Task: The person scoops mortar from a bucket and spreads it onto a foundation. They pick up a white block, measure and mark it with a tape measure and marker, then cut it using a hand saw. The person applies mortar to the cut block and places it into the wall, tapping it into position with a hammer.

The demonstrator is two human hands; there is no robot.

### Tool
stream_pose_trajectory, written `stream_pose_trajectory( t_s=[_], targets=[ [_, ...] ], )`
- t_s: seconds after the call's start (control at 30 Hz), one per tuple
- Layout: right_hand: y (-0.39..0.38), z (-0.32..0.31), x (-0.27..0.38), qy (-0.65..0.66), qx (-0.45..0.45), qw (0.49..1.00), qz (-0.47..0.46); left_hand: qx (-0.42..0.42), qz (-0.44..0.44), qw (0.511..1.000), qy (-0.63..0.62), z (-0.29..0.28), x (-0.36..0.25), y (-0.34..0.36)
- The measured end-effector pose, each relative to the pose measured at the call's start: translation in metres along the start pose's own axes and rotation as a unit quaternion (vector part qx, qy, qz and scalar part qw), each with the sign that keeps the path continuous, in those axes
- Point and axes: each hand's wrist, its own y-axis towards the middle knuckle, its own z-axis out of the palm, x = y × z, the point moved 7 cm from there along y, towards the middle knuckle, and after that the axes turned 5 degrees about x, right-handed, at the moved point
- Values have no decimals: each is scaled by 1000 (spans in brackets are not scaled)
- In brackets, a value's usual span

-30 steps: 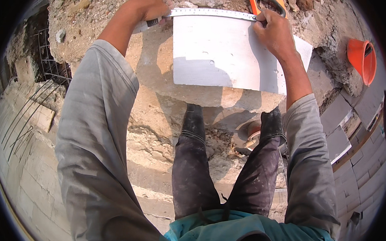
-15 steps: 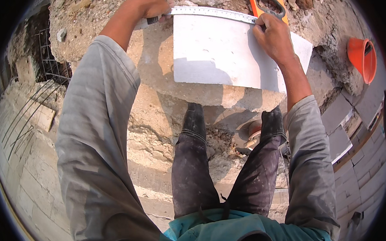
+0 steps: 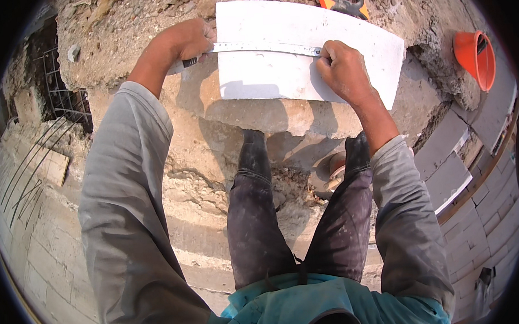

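One tape measure (image 3: 266, 46) stretched over one white block (image 3: 288, 24)

At the far left, thin dark rods (image 3: 25, 163) curve over pale ground, and a wire mesh (image 3: 62, 92) stands in a dark gap above them. Next comes the left hand (image 3: 191, 40), fingers curled shut around the case end of the tape measure, just outside the block's left edge. Most of the case is hidden; a dark ribbed part shows below the hand.

From there the pale strip runs right, roughly midway between the block's far and near edges; whether it touches the face all along cannot be told. The white block lies flat on a rough concrete ledge (image 3: 304, 118), its near left corner in shade. Dark boots (image 3: 253, 153) stand below the ledge.

The right hand (image 3: 343, 68), closed with thumb and fingers pinching the strip's end, is over the block, short of its right edge. Just beyond the far edge is an orange-and-black saw handle (image 3: 351, 8). Farther right sits an orange bucket (image 3: 468, 57), with grey slabs (image 3: 448, 180) lying below it.
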Motion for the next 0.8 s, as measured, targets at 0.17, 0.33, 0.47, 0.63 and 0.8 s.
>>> stream_pose_trajectory(
  t_s=[0.17, 0.33, 0.47, 0.63, 0.8],
  targets=[
    [-39, 13, 5, 34, -53, 997, -46, 49, -43, 997, -29, 38, -3, -23],
    [-90, 47, 9, 90, 28, 995, -27, 76, -124, 986, -81, 85, 5, -59],
    [-167, 77, 6, 173, 133, 975, 30, 87, 115, 987, 77, 185, 30, -83],
    [-212, 40, -7, 529, -26, 820, 216, 48, 29, 909, -413, 195, -64, -128],
    [-188, -5, 14, 515, -41, 855, 39, -110, 154, 769, -611, 192, -231, -92]
  ],
)
